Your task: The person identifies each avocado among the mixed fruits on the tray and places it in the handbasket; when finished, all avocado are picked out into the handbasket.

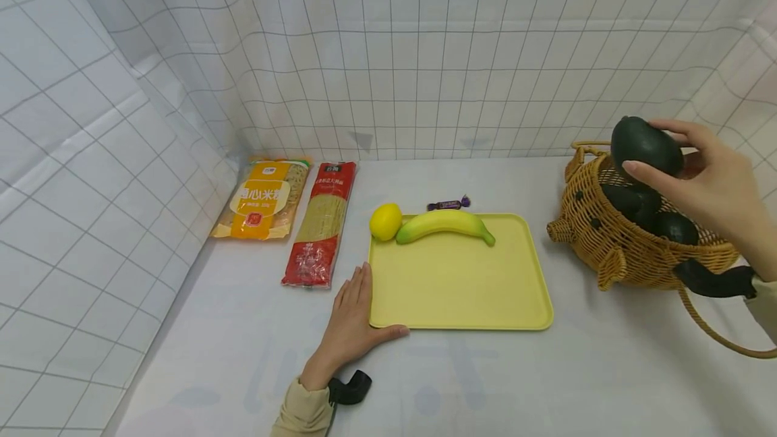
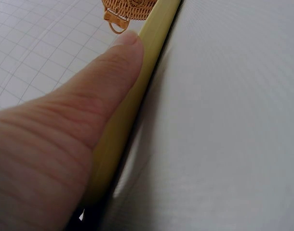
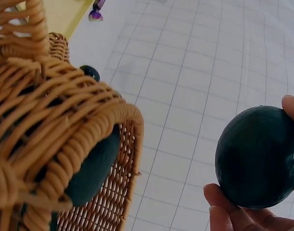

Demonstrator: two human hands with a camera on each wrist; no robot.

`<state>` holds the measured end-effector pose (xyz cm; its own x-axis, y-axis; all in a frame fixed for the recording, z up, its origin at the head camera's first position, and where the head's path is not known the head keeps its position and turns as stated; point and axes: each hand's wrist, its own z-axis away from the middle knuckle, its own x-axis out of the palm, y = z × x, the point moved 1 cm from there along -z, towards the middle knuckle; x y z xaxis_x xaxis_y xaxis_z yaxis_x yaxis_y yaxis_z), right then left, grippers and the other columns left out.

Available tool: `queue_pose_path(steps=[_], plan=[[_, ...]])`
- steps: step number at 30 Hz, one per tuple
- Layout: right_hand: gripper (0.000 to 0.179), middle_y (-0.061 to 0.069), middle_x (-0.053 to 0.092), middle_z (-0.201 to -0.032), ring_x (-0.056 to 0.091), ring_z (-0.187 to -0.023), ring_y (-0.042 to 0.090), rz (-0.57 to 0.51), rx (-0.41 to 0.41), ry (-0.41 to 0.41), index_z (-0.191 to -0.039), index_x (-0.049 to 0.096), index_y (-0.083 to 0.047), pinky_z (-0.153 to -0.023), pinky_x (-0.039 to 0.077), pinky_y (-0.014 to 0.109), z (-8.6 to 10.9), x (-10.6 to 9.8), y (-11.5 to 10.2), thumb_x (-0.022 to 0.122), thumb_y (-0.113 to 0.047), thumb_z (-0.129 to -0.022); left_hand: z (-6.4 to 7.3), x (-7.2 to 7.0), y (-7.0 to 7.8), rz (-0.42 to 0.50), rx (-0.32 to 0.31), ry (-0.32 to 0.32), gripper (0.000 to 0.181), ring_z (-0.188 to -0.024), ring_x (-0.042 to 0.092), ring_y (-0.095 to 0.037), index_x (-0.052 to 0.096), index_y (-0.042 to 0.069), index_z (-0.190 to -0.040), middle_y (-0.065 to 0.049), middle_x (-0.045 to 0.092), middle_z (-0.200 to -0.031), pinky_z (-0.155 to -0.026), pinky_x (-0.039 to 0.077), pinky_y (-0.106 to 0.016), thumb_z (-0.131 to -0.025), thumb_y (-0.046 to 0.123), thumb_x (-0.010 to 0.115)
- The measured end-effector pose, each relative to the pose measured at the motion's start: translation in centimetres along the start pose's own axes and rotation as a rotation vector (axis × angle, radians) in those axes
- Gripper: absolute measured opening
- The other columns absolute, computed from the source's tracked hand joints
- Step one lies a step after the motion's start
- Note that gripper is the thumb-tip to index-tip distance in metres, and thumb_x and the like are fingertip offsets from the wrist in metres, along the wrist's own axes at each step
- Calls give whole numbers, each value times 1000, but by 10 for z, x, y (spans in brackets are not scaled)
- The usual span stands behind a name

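Note:
At the right, my right hand [image 1: 722, 184] grips a dark green avocado [image 1: 646, 146] between thumb and fingers, above a wicker basket [image 1: 634, 258]. More dark avocados [image 1: 676, 228] lie inside that basket. In the right wrist view the held avocado [image 3: 258, 156] is apart from the basket's wicker rim. My left hand [image 1: 349, 326] rests at the near left corner of a yellow tray [image 1: 461, 282], fingers straight along its left side and thumb along the front edge. A banana [image 1: 446, 222] lies along the tray's far side, with a lemon [image 1: 385, 222] at the far left corner.
Left of the tray lie a red pack of noodles [image 1: 320, 224] and an orange-yellow food bag [image 1: 264, 199]. Behind the tray is a purple-wrapped candy [image 1: 448, 204]. The basket's rope handle [image 1: 722, 339] trails onto the table. Checked white cloth hangs at the back and sides.

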<state>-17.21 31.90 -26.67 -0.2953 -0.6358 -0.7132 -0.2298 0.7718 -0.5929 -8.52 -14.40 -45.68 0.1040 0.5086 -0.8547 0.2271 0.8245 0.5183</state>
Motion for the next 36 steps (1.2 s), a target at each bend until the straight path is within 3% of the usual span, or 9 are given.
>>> queue_pose_path(steps=[5, 12, 15, 21, 23, 25, 30, 34, 36], plan=[[67, 15, 46, -118, 46, -64, -10, 21, 77, -38, -143, 43, -28, -45, 40, 13, -5, -8, 9, 74, -30, -83, 0, 0, 1, 5, -5, -4, 125, -142, 7, -29, 3, -2, -150, -18, 9, -156, -113, 5, -46, -71, 68, 68], [71, 33, 40, -133, 41, -65, -12, 52, 142, -69, -147, 34, -30, -46, 37, 14, -13, -15, 25, 69, -36, -86, 0, 0, 1, 6, -10, -8, 125, -142, 7, -28, 3, -2, -150, -18, 9, -156, -113, 4, -45, -71, 69, 68], [73, 35, 39, -133, 41, -72, -4, 58, 165, -82, -149, 31, -27, -49, 35, 13, -14, -15, 31, 68, -36, -87, 0, 0, 1, 5, -9, -7, 125, -142, 7, -29, 3, -2, -150, -18, 10, -156, -113, 5, -46, -71, 69, 67], [77, 37, 34, -135, 42, -71, -3, 70, 168, -123, -150, 28, -16, -48, 37, 14, -16, -16, 41, 68, -35, -87, 0, 0, 1, 2, -8, -8, 124, -142, 8, -29, 4, -2, -150, -19, 10, -156, -113, 5, -46, -71, 69, 67], [78, 37, 33, -136, 44, -73, 2, 82, 166, -136, -150, 28, -15, -47, 39, 16, -18, -15, 48, 69, -35, -87, 0, 0, 1, 0, -7, -6, 124, -142, 8, -29, 4, -3, -150, -19, 10, -156, -113, 5, -46, -71, 70, 67], [80, 38, 30, -138, 50, -82, 18, 84, 168, -157, -151, 25, -14, -49, 41, 20, -21, -14, 57, 69, -36, -87, 0, 0, 1, -2, -7, -4, 125, -142, 8, -29, 4, -3, -150, -19, 10, -156, -113, 5, -46, -71, 69, 67], [85, 35, 25, -142, 46, -91, 41, 112, 181, -193, -152, 22, -24, -48, 45, 32, -32, -12, 93, 69, -42, -84, -1, 0, 1, -2, -6, -3, 125, -142, 8, -29, 4, -3, -150, -19, 11, -156, -113, 5, -46, -70, 70, 67], [85, 35, 28, -140, 47, -89, 43, 153, 175, -204, -151, 23, -27, -45, 46, 35, -39, -11, 111, 70, -46, -83, -1, 1, 1, 1, -4, -4, 124, -142, 8, -29, 4, -3, -150, -19, 11, -156, -113, 5, -46, -71, 70, 66], [86, 36, 30, -137, 49, -88, 42, 157, 168, -218, -151, 23, -23, -46, 45, 35, -40, -12, 111, 70, -45, -83, 0, 0, 1, 0, -3, 0, 125, -142, 8, -29, 4, -3, -150, -19, 11, -156, -113, 5, -46, -70, 70, 67]])
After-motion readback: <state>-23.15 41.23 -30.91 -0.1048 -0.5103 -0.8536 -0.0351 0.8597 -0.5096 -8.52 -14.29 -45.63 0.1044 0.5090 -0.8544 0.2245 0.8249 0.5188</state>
